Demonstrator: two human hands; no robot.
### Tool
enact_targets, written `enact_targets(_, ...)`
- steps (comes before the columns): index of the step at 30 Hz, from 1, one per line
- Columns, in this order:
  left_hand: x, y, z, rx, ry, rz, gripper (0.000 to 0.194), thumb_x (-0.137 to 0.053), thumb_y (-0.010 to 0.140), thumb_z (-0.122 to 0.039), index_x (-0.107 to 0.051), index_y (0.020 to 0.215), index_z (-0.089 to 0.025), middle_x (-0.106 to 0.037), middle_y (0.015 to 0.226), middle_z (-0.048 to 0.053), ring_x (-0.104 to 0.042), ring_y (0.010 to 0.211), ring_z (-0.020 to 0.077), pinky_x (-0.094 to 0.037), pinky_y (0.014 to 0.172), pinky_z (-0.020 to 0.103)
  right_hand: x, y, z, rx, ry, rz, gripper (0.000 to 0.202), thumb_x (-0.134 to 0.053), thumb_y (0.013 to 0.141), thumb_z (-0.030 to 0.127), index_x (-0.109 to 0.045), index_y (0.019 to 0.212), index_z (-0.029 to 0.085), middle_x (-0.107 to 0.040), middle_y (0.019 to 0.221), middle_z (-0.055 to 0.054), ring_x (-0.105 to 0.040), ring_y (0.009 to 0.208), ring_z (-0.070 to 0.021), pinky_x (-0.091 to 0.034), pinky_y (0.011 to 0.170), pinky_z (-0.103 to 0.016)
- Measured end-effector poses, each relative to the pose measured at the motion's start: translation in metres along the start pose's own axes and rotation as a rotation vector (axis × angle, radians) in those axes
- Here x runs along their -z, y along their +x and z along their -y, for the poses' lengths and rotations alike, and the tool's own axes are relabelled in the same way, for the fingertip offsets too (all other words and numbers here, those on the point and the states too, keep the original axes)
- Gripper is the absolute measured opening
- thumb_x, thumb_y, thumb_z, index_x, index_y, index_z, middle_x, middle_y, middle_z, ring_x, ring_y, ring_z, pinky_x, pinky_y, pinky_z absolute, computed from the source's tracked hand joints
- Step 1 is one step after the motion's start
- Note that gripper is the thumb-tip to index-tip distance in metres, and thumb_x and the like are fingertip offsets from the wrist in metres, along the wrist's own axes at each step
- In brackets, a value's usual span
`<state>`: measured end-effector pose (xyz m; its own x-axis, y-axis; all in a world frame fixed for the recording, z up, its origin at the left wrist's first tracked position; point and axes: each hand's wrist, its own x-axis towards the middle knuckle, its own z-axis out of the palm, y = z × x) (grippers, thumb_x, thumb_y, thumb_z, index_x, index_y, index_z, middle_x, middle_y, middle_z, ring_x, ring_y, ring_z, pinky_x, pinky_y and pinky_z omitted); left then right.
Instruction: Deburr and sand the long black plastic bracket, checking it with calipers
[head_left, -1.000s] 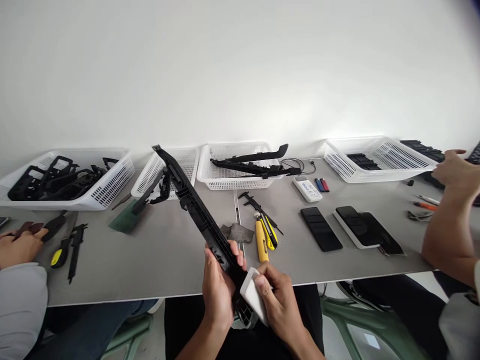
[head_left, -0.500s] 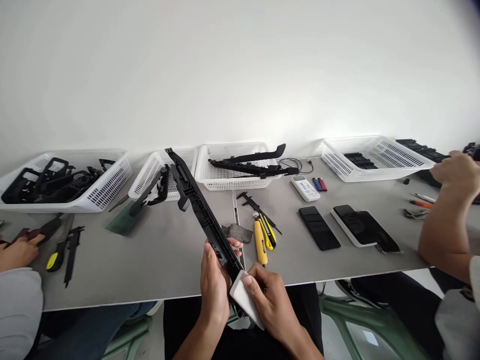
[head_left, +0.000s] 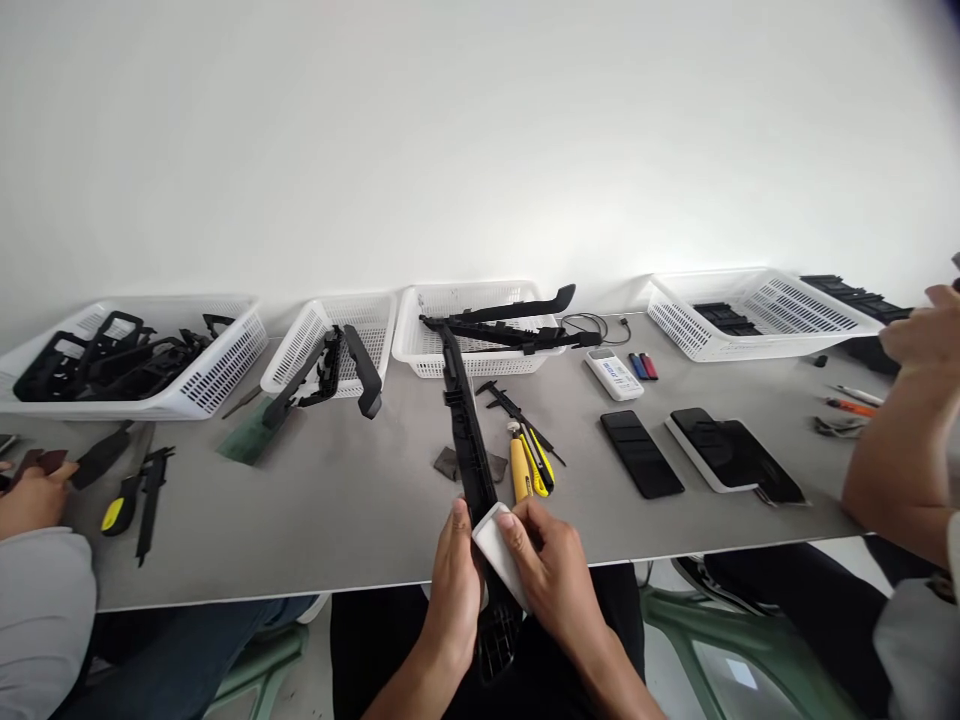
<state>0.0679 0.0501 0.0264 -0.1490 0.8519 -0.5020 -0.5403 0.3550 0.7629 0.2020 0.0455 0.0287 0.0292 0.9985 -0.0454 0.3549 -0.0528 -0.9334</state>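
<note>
A long black plastic trim part [head_left: 469,440] stands nearly upright before me, its lower end over my lap. My left hand [head_left: 456,580] is closed round its left side. In my right hand [head_left: 551,560] is a white rectangular block [head_left: 500,548], pinched under the thumb and pressed against the part's right edge. The fingers behind the part are hidden. Just beyond lie a grey cloth scrap [head_left: 447,463], partly covered by the part, a yellow-handled tool [head_left: 520,465], a yellow box cutter [head_left: 538,465] and black calipers [head_left: 506,402].
White baskets with black parts stand along the wall: a middle one [head_left: 480,368], a small one [head_left: 289,350], a left one [head_left: 225,375] and a right one [head_left: 679,330]. Phones [head_left: 641,455] lie to the right. Co-workers' hands [head_left: 37,500] and arms [head_left: 904,440] are at both sides.
The black part has swung from leaning left to nearly upright, its top moving right. Both hands have shifted slightly right, with the white block still against the part.
</note>
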Motion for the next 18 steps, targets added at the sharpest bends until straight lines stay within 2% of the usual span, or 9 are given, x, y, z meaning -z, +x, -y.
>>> enact_targets(3, 0.004, 0.002, 0.003, 0.03, 0.036, -0.062, 0.046, -0.082, 0.088, -0.059, -0.078, 0.119, -0.025, -0.08, 0.121, 0.011, -0.072, 0.121, 0.0318, -0.058, 0.094, 0.037, 0.007, 0.002, 0.0, 0.064, 0.007, 0.118, 0.054, -0.054, 0.103, 0.069, -0.051, 0.076, 0.022, -0.051, 0.066, 0.003, -0.045, 0.06, -0.0142, -0.034, 0.058, -0.027)
enact_targets(5, 0.006, 0.006, 0.003, 0.04, 0.043, -0.057, 0.046, -0.082, 0.088, -0.059, -0.079, 0.118, -0.025, -0.08, 0.121, 0.011, -0.072, 0.123, 0.0324, -0.058, 0.094, 0.037, 0.013, 0.003, -0.001, 0.068, 0.007, 0.191, 0.054, -0.057, 0.102, 0.069, -0.051, 0.076, 0.022, -0.048, 0.066, 0.004, -0.042, 0.06, -0.0135, -0.032, 0.058, -0.027)
enact_targets(9, 0.005, 0.013, 0.0, 0.075, 0.044, 0.036, 0.052, -0.084, 0.082, -0.066, -0.082, 0.109, -0.021, -0.082, 0.107, 0.011, -0.075, 0.113, 0.0303, -0.059, 0.091, 0.036, 0.026, 0.008, -0.003, 0.084, 0.019, 0.299, 0.054, -0.063, 0.098, 0.069, -0.055, 0.076, 0.021, -0.046, 0.066, 0.005, -0.039, 0.063, -0.0134, -0.029, 0.058, -0.028)
enact_targets(13, -0.002, 0.016, -0.009, 0.058, 0.015, 0.152, 0.068, -0.086, 0.069, -0.077, -0.083, 0.099, -0.017, -0.08, 0.092, 0.01, -0.076, 0.1, 0.0306, -0.059, 0.086, 0.038, 0.037, 0.016, -0.003, 0.098, -0.006, 0.407, 0.055, -0.07, 0.094, 0.067, -0.056, 0.071, 0.02, -0.045, 0.065, 0.005, -0.036, 0.063, -0.0128, -0.025, 0.059, -0.028)
enact_targets(18, -0.005, 0.014, -0.017, 0.121, 0.049, 0.237, 0.063, -0.087, 0.072, -0.074, -0.082, 0.094, -0.016, -0.076, 0.082, 0.007, -0.074, 0.093, 0.0285, -0.057, 0.081, 0.036, 0.044, 0.021, -0.002, 0.093, -0.008, 0.439, 0.054, -0.081, 0.086, 0.064, -0.057, 0.067, 0.019, -0.047, 0.063, 0.005, -0.037, 0.062, -0.0125, -0.026, 0.058, -0.027)
